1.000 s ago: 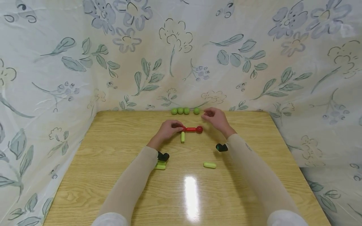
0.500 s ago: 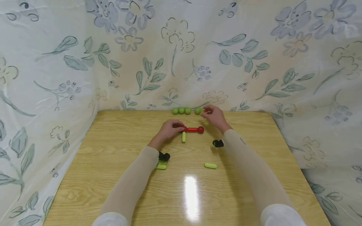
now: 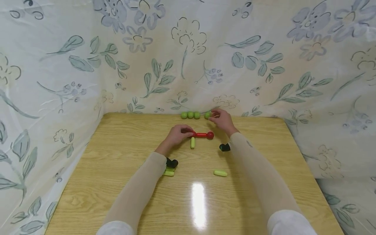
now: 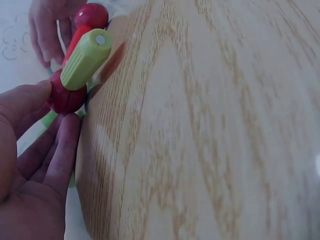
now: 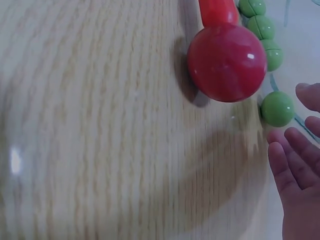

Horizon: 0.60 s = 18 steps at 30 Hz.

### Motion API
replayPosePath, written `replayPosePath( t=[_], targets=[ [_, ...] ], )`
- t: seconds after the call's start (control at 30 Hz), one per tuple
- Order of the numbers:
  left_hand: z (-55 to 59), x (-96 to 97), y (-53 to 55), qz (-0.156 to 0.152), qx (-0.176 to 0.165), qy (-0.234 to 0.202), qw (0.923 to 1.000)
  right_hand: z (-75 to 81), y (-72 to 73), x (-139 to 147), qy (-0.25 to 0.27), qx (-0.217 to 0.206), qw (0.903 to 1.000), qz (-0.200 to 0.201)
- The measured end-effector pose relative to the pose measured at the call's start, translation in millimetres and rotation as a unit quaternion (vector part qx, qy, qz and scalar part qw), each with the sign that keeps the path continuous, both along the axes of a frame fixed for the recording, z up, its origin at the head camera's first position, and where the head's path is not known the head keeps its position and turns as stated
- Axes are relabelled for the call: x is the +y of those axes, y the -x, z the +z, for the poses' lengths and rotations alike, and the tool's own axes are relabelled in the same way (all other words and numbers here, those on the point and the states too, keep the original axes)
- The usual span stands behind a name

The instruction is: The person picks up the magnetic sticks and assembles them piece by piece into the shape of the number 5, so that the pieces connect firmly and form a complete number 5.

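Observation:
My left hand [image 3: 177,134] pinches a red ball [image 4: 67,95] between thumb and fingers. A red rod [image 3: 201,134] joins it to a second red ball [image 3: 210,135]. From the pinched ball sticks out a light green rod [image 4: 86,59] with a small silvery disc in its end. At the back of the table my right hand [image 3: 224,120] reaches beside a single green ball [image 5: 278,108]. Its thumb and fingers are parted around the near side of that ball, with a gap showing in the right wrist view.
Several green balls [image 3: 190,115] sit in a row along the back edge by the floral cloth [image 3: 132,81]. One light green rod [image 3: 220,173] lies nearer the front. More green rods [image 3: 168,173] are partly hidden by the left sleeve. The wooden table [image 3: 117,137] carries everything.
My right hand has closed in leftward on the single green ball. The left hand keeps hold of the red ball. The whole head view has shifted slightly.

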State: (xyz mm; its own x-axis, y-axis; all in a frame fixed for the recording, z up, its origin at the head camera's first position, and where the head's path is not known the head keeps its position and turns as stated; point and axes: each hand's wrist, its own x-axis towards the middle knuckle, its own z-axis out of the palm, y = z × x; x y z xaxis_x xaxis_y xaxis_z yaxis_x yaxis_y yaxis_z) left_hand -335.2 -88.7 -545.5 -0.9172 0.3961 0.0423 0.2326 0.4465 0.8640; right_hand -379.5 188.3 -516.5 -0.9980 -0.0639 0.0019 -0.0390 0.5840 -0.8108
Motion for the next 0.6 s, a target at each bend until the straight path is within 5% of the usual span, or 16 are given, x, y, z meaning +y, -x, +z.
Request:
replayPosePath(
  t=[0.6],
  targets=[
    [0.4,-0.4,1.2,-0.007,0.009,0.015,0.9998,-8.4,17.4,-8,-0.022,-0.014,0.9974,-0.067]
  ],
)
